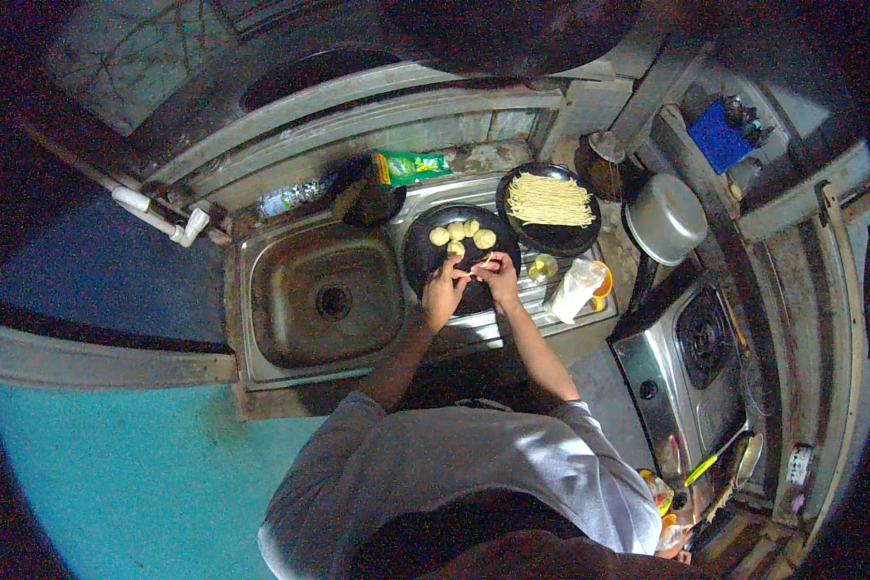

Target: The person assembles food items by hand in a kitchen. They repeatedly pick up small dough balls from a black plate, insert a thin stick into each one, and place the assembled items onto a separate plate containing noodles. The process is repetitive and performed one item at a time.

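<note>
Left hand (443, 296) and right hand (498, 281) pinch a strand (468, 275). Seemingly finished strips (551, 201) line one pan (555, 241); balls (484, 238) sit unrolled in a second pan (424, 254).

Opens widest to the left, over the sink (295, 290). Leaves bare table (462, 189) between near pan (423, 263) and green pack (416, 168), plus a strip along the front edge. Tightens inside near pan: blocked from the front by left hand (443, 292) and right hand (497, 280), with a dough strand (470, 276) between, and deeper in by dough balls (457, 232). Allows hardly any gap between near pan and far pan (551, 243). Crowds rightward with glass (542, 268), bag (575, 290) and cup (604, 278), then pot (669, 220) beyond far pan.
</note>
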Demonstrator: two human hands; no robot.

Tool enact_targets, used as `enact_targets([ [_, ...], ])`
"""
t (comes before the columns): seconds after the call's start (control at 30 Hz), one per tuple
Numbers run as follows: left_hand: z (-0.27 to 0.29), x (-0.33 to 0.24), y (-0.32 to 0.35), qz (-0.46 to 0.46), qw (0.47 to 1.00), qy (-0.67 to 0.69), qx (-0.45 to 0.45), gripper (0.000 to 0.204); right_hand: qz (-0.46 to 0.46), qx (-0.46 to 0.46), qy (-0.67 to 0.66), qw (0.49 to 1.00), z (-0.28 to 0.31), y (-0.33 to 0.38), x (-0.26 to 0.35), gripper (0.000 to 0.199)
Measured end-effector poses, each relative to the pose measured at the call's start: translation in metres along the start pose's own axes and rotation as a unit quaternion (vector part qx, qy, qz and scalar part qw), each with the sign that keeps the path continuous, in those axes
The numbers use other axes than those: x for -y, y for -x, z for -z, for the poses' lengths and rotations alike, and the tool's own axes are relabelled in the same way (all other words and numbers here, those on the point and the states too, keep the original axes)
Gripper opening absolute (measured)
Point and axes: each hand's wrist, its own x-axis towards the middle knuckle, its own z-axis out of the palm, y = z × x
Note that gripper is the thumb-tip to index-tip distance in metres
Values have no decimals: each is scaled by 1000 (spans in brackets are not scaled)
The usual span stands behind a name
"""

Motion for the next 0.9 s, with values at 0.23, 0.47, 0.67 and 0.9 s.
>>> enact_targets([
  [0.23,0,3,0,-1,1000,-7,21,36,5,-16,-11,1000,0,-2,-4,35],
  [0.47,1,0,-2,9,999,-38,18,30,41,-9,-40,998,4,-4,-11,39],
  [0.67,15,-18,-6,-29,999,-41,13,25,44,17,-31,998,3,0,-7,41],
  [0.9,9,-16,-3,-6,995,-90,41,21,3,52,-13,999,6,-1,-5,40],
])
